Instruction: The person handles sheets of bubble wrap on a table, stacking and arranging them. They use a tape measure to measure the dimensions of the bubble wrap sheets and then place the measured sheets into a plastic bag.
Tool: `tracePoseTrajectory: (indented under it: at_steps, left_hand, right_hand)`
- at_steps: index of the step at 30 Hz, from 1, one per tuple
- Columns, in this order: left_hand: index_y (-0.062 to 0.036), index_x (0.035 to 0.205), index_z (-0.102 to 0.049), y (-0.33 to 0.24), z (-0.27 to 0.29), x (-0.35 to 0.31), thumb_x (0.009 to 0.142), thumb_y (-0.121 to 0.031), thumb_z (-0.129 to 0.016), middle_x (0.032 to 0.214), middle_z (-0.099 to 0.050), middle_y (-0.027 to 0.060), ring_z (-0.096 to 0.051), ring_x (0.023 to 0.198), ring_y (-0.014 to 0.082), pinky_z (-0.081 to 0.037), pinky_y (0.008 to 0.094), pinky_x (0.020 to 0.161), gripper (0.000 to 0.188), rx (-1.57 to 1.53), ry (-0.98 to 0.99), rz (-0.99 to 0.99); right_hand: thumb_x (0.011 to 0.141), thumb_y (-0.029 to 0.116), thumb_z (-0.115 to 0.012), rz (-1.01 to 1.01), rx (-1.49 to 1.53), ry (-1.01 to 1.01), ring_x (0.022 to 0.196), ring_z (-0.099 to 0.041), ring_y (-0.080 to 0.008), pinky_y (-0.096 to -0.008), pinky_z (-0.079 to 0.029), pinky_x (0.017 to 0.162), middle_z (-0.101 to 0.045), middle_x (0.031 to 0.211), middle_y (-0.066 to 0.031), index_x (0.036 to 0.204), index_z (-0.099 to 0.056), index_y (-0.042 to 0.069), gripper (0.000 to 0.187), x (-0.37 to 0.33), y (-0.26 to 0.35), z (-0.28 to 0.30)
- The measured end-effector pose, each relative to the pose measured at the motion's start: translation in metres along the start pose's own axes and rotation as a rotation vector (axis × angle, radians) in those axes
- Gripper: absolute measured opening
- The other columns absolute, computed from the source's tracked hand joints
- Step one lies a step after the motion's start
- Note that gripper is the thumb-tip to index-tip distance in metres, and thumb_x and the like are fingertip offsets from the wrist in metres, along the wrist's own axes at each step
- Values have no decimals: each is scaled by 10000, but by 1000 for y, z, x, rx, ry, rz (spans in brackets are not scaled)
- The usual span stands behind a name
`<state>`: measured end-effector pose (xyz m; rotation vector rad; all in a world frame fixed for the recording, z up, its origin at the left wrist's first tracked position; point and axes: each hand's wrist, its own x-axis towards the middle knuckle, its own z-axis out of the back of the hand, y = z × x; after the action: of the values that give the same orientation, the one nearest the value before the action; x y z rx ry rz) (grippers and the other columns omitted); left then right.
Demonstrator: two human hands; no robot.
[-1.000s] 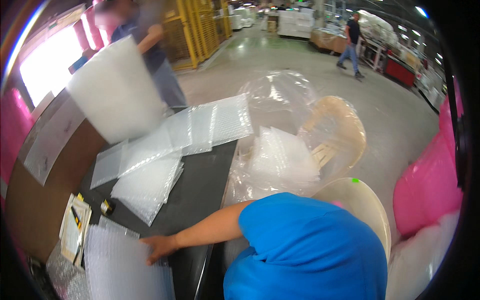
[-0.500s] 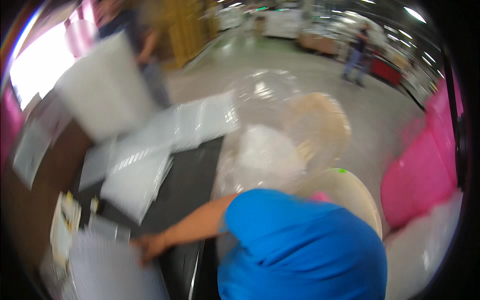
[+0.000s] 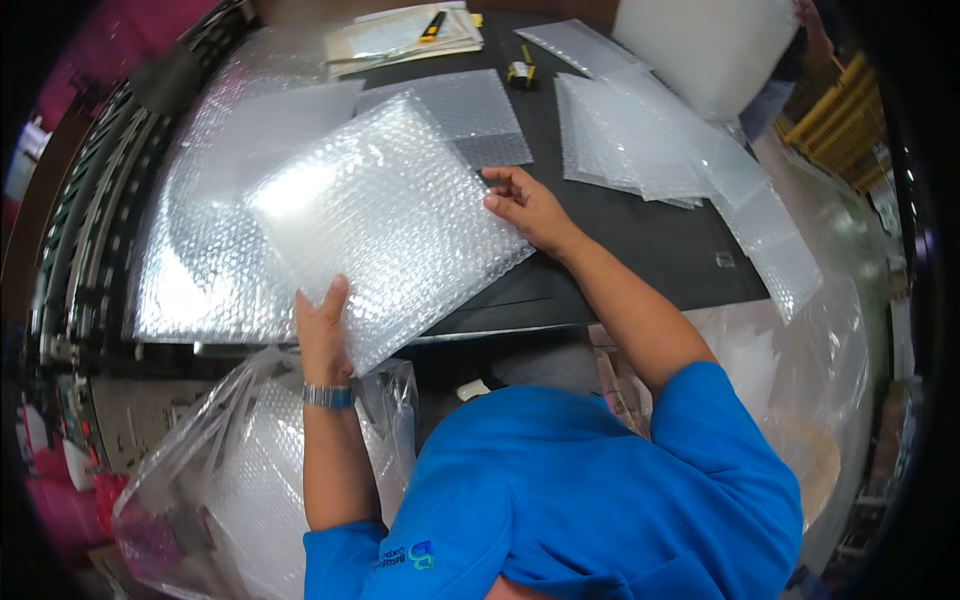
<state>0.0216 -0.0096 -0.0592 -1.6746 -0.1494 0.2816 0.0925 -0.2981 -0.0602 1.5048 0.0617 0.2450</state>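
Observation:
A clear bubble wrap sheet (image 3: 390, 215) is held tilted above the dark table (image 3: 470, 325), its surface shining with reflections. My left hand (image 3: 323, 325) grips its near left edge, thumb on top; a metal-banded watch is on that wrist. At the opposite edge, my right hand (image 3: 527, 207) has its thumb and curled fingers closed at the border. Beneath and beyond lies another bubble wrap piece (image 3: 490, 115), partly covered. To the left spreads a larger bubble wrap sheet (image 3: 200, 270). Fanned bubble wrap pieces (image 3: 630, 140) lie to the right.
A tape measure (image 3: 521, 72) and papers (image 3: 370, 45) with a yellow-black utility knife (image 3: 433, 27) lie at the far side. A white foam-like block (image 3: 705, 50) stands far right, beside a partly visible person. A clear plastic bag (image 3: 240, 480) with bubble wrap hangs below the table's left edge.
The view has swung from the right side and floor round to the table. My right hand was by a stack of bubble wrap at lower left; both hands now hold a sheet.

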Motion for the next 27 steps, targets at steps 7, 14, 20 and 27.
tracePoseTrajectory:
  at_steps: [7,14,20,27]
  left_hand:
    - [62,1283,-260,4,4,3,762,-276,-676,1206,-429,218,-462,1084,283,-403,377,905,747,-59,79,14]
    - [17,1274,-296,0,11,-3,771,-304,-653,1169,-466,184,-533,994,283,-485,375,800,695,-111,62,113]
    - [22,1260,-307,6,15,-5,776,-324,-642,1138,-485,198,-564,951,297,-514,386,749,682,-305,160,117]
    - [43,1231,-351,7,19,-7,787,-320,-632,1147,-491,198,-560,960,299,-508,378,764,639,-313,102,193]
  right_hand:
    - [768,224,-661,-7,-93,99,777,-526,-115,-248,-431,713,-571,857,-57,1056,-548,30,365,41,-12,4]
    - [774,317,-637,514,-224,158,1147,-417,-250,-338,-308,981,-465,1214,-127,1189,-517,101,483,9,19,-6]
    - [738,486,-604,866,-501,498,1249,-326,-286,-546,-133,1031,-421,1280,-125,1222,-490,161,594,-39,58,-34]
    - [703,489,-644,921,-416,456,1230,-338,-321,-520,-176,1028,-396,1280,-160,1233,-468,155,651,-42,46,-43]
